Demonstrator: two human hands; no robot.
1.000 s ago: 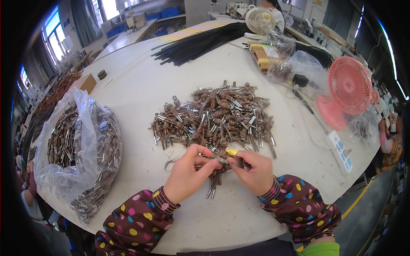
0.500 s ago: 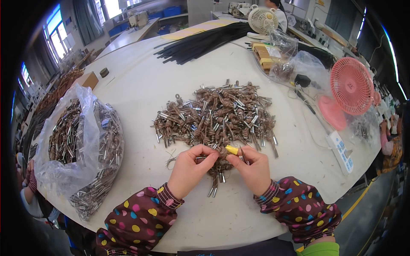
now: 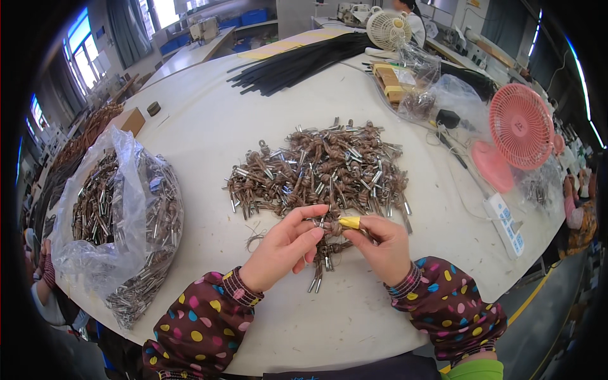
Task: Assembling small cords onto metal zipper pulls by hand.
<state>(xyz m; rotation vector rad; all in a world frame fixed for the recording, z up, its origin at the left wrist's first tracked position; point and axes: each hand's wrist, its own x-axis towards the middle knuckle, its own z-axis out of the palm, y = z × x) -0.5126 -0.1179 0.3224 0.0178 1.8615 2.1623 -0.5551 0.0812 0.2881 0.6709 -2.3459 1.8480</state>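
Between my two hands, just over the near edge of the pile, is a knotted brown cord [image 3: 334, 228] with silver metal tips. My left hand [image 3: 282, 249] pinches its left end by thumb and fingers, index finger stretched along the top. On the other side, my right hand [image 3: 382, 248] grips the knot between thumb and forefinger. Yellow tape [image 3: 349, 222] wraps the right forefinger's tip. A heap of similar knotted cords [image 3: 323, 166] with metal tips lies right beyond my hands, and a few more hang toward me beneath them.
At the left stands a clear plastic bag [image 3: 123, 209] full of metal-tipped cords. A pink fan [image 3: 520, 126] and a white power strip [image 3: 504, 225] are on the right. Black strips [image 3: 304, 60] lie at the far side, near a cream fan [image 3: 389, 30]. Another person [image 3: 415, 25] is beyond.
My left hand has opened its fingers a little and shifted down-left, the index finger now extended. The right hand has moved slightly right, still on the cord.
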